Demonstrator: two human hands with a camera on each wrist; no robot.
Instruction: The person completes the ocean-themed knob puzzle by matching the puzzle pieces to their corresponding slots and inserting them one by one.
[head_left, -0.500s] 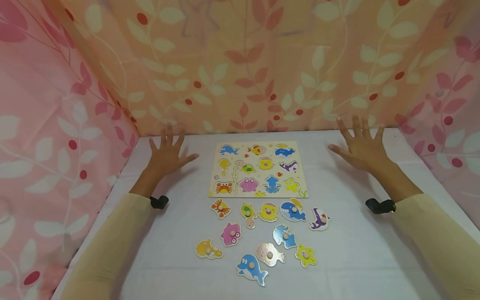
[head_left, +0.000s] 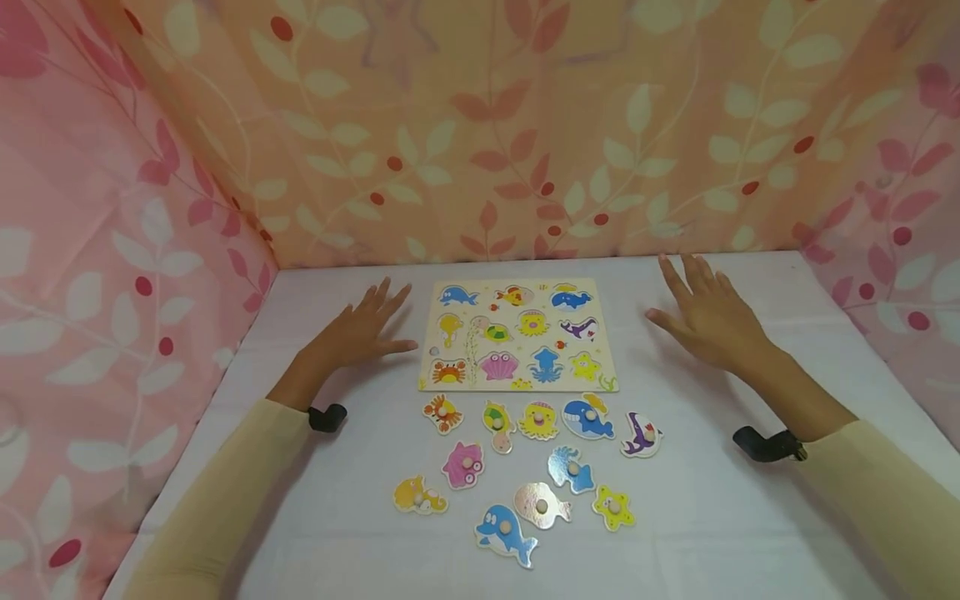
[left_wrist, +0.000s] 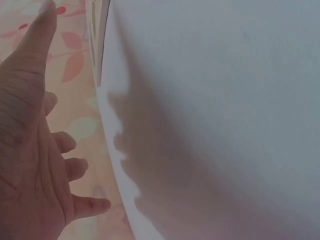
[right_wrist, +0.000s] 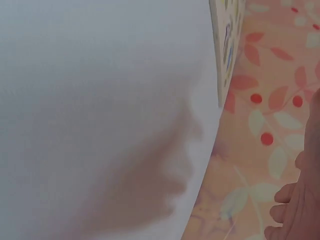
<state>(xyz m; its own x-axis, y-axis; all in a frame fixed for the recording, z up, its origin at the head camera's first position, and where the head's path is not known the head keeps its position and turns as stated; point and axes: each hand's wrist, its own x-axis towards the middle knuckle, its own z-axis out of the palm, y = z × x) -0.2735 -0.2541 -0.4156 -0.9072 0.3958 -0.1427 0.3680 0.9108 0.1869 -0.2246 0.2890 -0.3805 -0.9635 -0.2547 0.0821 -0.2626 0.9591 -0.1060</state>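
A wooden sea-animal puzzle board [head_left: 487, 343] lies flat at the back middle of the white table. My left hand [head_left: 352, 333] hovers left of it, fingers spread and thumb toward the board's left edge. On the other side my right hand [head_left: 708, 321] is held above the cloth, its fingers straight and holding nothing. In front of the board lie loose knobbed pieces, among them a crab [head_left: 442, 414], a turtle [head_left: 497, 421], an octopus [head_left: 538, 421], a whale [head_left: 588, 418], a shell [head_left: 463, 465] and a dolphin [head_left: 506, 536]. The left wrist view shows the left palm [left_wrist: 30, 165] with nothing in it.
More pieces lie nearby: a purple-and-white orca [head_left: 641, 435], a squid [head_left: 572, 470], a starfish [head_left: 613, 508], a silvery fish [head_left: 542, 506] and a seahorse [head_left: 420, 495]. Floral cloth walls [head_left: 487, 125] stand behind and at both sides of the table.
Both hands have moved inward toward the board and somewhat nearer to me. The left hand has turned so its thumb is closer to the board's edge. The pieces lie as before.
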